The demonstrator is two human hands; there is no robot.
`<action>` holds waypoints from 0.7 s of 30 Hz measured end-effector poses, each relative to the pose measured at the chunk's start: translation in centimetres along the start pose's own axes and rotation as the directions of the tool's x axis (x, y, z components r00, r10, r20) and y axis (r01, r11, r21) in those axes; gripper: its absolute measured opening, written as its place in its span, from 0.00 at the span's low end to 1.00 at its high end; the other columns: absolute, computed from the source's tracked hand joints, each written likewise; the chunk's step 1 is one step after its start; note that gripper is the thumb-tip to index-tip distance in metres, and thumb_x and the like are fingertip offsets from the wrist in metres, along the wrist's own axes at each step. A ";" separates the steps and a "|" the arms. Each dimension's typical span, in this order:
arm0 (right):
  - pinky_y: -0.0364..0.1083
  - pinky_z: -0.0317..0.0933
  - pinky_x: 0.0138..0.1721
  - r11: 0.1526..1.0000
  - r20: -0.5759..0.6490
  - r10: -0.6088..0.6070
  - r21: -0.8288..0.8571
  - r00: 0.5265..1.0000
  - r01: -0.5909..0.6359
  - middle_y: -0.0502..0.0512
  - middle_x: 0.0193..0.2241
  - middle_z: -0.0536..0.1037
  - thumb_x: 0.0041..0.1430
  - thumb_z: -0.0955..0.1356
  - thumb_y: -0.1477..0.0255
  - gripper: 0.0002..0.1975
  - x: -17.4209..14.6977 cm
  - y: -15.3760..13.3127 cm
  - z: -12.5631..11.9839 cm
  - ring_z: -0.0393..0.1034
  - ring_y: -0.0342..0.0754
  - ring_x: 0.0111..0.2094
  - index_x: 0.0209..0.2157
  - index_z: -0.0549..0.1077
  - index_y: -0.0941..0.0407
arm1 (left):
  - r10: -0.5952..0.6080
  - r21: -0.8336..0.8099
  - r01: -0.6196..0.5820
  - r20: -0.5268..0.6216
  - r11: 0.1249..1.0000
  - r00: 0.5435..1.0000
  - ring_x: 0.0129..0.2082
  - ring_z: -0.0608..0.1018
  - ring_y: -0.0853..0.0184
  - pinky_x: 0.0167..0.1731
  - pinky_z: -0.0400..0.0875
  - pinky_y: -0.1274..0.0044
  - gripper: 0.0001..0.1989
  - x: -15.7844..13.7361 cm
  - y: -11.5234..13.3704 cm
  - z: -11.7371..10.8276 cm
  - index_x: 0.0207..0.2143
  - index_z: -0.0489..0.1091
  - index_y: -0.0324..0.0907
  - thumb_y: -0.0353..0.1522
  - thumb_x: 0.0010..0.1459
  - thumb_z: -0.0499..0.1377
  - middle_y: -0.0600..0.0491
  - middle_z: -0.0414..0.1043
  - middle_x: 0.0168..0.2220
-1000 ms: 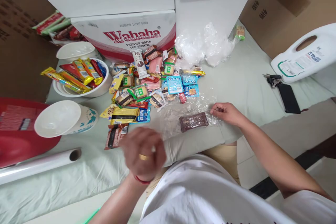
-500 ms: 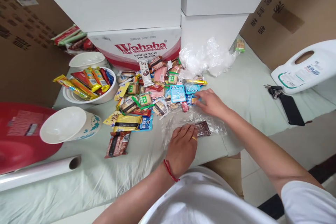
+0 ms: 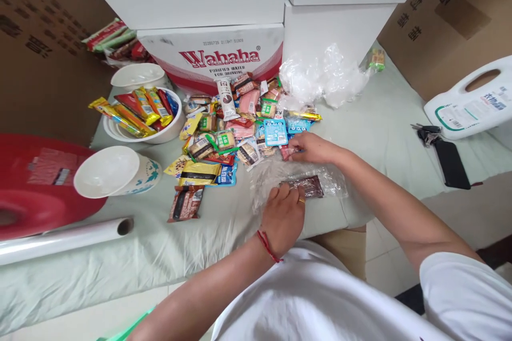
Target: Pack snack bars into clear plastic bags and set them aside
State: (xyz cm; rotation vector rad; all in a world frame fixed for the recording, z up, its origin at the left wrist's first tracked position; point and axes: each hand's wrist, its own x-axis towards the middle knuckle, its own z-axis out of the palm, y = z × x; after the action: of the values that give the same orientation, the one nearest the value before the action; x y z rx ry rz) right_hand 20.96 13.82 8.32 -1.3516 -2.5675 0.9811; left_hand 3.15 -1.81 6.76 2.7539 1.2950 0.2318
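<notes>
A dark brown wrapped snack bar point(image 3: 312, 187) lies on a crumpled sheet of clear plastic film point(image 3: 262, 184) near the table's front edge. My left hand point(image 3: 283, 216) has its fingers bent over the bar's left end, holding it down on the film. At the film's far edge, the fingers of my right hand point(image 3: 314, 147) are pinched together, seemingly on the film; their tips are partly hidden. A small red packet point(image 3: 285, 153) lies just left of those fingertips. Beyond is a pile of wrapped snacks, with a light blue packet point(image 3: 276, 132) close by.
A white bowl point(image 3: 178, 127) of snack packets stands left, near a tipped paper tub point(image 3: 108, 173). A film roll point(image 3: 80, 234) and red container point(image 3: 36, 192) lie front left. A Wahaha carton point(image 3: 212, 53) stands behind. At right are a detergent bottle point(image 3: 472, 106) and black phone point(image 3: 452, 164).
My right hand has drawn in slightly to the left and its spread fingers have closed at the film's edge. My left fingers are more bent on the bar. The camera view has shifted slightly.
</notes>
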 end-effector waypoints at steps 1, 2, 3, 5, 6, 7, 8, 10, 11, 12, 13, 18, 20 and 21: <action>0.43 0.57 0.39 0.998 -0.027 -0.069 0.010 0.997 0.069 0.53 0.35 0.77 0.61 0.70 0.69 0.07 -0.5 -0.3 0.0 0.69 0.49 0.39 0.38 0.79 0.57 | -0.010 -0.004 0.010 0.023 1.000 1.000 0.40 0.78 0.56 0.38 0.70 0.66 0.21 0.0 0.1 0.0 0.60 0.71 0.30 0.23 0.66 0.55 0.43 0.78 0.35; 0.43 0.57 0.41 0.993 -0.057 -0.113 0.009 0.992 0.114 0.55 0.37 0.76 0.62 0.69 0.70 0.07 -1.2 -0.6 0.0 0.68 0.49 0.40 0.39 0.78 0.57 | -0.028 -0.009 0.029 0.047 1.000 0.998 0.39 0.79 0.56 0.37 0.70 0.66 0.22 0.0 0.2 -0.1 0.61 0.70 0.30 0.23 0.66 0.54 0.43 0.78 0.34; 0.43 0.58 0.41 0.990 -0.083 -0.138 -0.001 0.987 0.139 0.56 0.38 0.76 0.63 0.68 0.70 0.07 -2.0 -1.1 0.0 0.68 0.50 0.41 0.39 0.78 0.57 | -0.051 -0.016 0.052 0.071 0.999 0.996 0.38 0.80 0.56 0.36 0.70 0.66 0.22 0.0 0.4 -0.1 0.61 0.70 0.30 0.23 0.66 0.54 0.43 0.79 0.33; 0.44 0.58 0.40 0.987 -0.110 -0.160 -0.045 0.981 0.156 0.56 0.38 0.75 0.66 0.66 0.71 0.08 -4.0 -2.1 0.2 0.68 0.49 0.40 0.41 0.77 0.57 | -0.087 -0.030 0.091 0.112 0.995 0.990 0.37 0.81 0.56 0.35 0.71 0.67 0.23 0.1 0.8 -0.3 0.62 0.69 0.30 0.23 0.66 0.54 0.42 0.80 0.34; 0.44 0.58 0.39 0.984 -0.115 -0.172 -0.071 0.978 0.164 0.56 0.38 0.75 0.68 0.64 0.72 0.09 -5.1 -2.5 0.4 0.68 0.49 0.39 0.43 0.77 0.56 | -0.099 -0.037 0.104 0.125 0.994 0.987 0.37 0.82 0.56 0.35 0.71 0.67 0.23 0.1 0.9 -0.3 0.62 0.68 0.30 0.23 0.66 0.54 0.41 0.81 0.34; 0.44 0.58 0.38 0.979 -0.114 -0.189 -0.093 0.975 0.179 0.56 0.39 0.75 0.69 0.63 0.73 0.11 -6.3 -2.9 0.7 0.68 0.48 0.38 0.45 0.77 0.55 | -0.109 -0.044 0.116 0.137 0.992 0.985 0.37 0.83 0.56 0.35 0.71 0.67 0.23 0.2 1.0 -0.4 0.62 0.68 0.30 0.23 0.66 0.54 0.41 0.81 0.35; 0.43 0.58 0.37 0.974 -0.107 -0.210 -0.112 0.972 0.198 0.56 0.39 0.74 0.70 0.62 0.74 0.13 -7.4 -3.2 1.2 0.68 0.47 0.37 0.47 0.78 0.54 | -0.119 -0.051 0.127 0.146 0.991 0.982 0.37 0.83 0.56 0.35 0.72 0.67 0.23 0.3 1.1 -0.5 0.62 0.69 0.30 0.23 0.66 0.54 0.40 0.81 0.35; 0.42 0.56 0.34 0.963 -0.097 -0.242 -0.148 0.965 0.226 0.55 0.38 0.73 0.71 0.60 0.74 0.17 -9.4 -3.3 2.6 0.66 0.46 0.34 0.51 0.78 0.52 | -0.130 -0.068 0.142 0.161 0.988 0.978 0.37 0.83 0.55 0.36 0.73 0.67 0.20 0.5 1.1 -0.5 0.58 0.71 0.30 0.23 0.66 0.53 0.40 0.81 0.34; 0.42 0.56 0.32 0.960 -0.099 -0.245 -0.164 0.965 0.227 0.54 0.37 0.72 0.71 0.60 0.74 0.18 -10.3 -3.3 3.4 0.65 0.45 0.33 0.53 0.78 0.51 | -0.130 -0.078 0.145 0.166 0.986 0.978 0.37 0.83 0.55 0.36 0.73 0.66 0.18 0.5 1.0 -0.5 0.55 0.73 0.30 0.23 0.66 0.53 0.41 0.81 0.34; 0.42 0.55 0.31 0.960 -0.106 -0.240 -0.175 0.965 0.220 0.54 0.37 0.71 0.72 0.60 0.74 0.20 -11.0 -3.1 4.3 0.64 0.45 0.32 0.56 0.77 0.50 | -0.127 -0.089 0.143 0.166 0.986 0.978 0.37 0.83 0.54 0.37 0.73 0.66 0.17 0.5 0.9 -0.4 0.53 0.75 0.31 0.23 0.66 0.52 0.41 0.81 0.34; 0.42 0.55 0.31 0.962 -0.116 -0.233 -0.177 0.966 0.210 0.54 0.36 0.70 0.72 0.59 0.75 0.21 -11.5 -3.0 5.2 0.63 0.45 0.31 0.59 0.75 0.49 | -0.119 -0.102 0.136 0.161 0.985 0.980 0.38 0.83 0.54 0.37 0.74 0.66 0.16 0.3 0.7 -0.2 0.51 0.76 0.32 0.23 0.66 0.52 0.42 0.81 0.33; 0.44 0.59 0.35 0.963 -0.152 -0.247 -0.145 0.957 0.226 0.55 0.37 0.68 0.71 0.57 0.78 0.26 -12.3 -2.4 8.3 0.62 0.49 0.36 0.65 0.70 0.48 | -0.098 -0.291 0.104 0.035 0.951 0.995 0.30 0.82 0.60 0.31 0.72 0.71 0.15 -2.8 -0.7 0.4 0.49 0.77 0.37 0.27 0.66 0.53 0.47 0.80 0.29; 0.46 0.59 0.37 0.954 -0.154 -0.271 -0.172 0.950 0.244 0.56 0.37 0.67 0.70 0.58 0.80 0.28 -12.3 -2.5 8.6 0.61 0.50 0.38 0.65 0.71 0.48 | -0.233 -0.471 0.174 -0.069 0.865 0.970 0.26 0.79 0.65 0.29 0.70 0.75 0.15 -4.5 -2.0 0.3 0.49 0.77 0.40 0.31 0.67 0.53 0.51 0.80 0.28; 0.47 0.60 0.38 0.949 -0.148 -0.284 -0.185 0.947 0.255 0.56 0.37 0.67 0.69 0.59 0.81 0.28 -12.3 -2.5 8.7 0.60 0.51 0.38 0.64 0.71 0.47 | -0.361 -0.571 0.242 -0.103 0.785 0.927 0.24 0.77 0.68 0.29 0.69 0.76 0.14 -5.1 -2.8 0.3 0.47 0.78 0.41 0.33 0.68 0.53 0.53 0.79 0.27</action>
State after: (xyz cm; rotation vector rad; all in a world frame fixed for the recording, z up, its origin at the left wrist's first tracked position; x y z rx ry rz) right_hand 23.63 -0.95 5.58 -1.0225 -2.6516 0.5915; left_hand -2.13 -3.91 5.59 2.0435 1.4173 0.7519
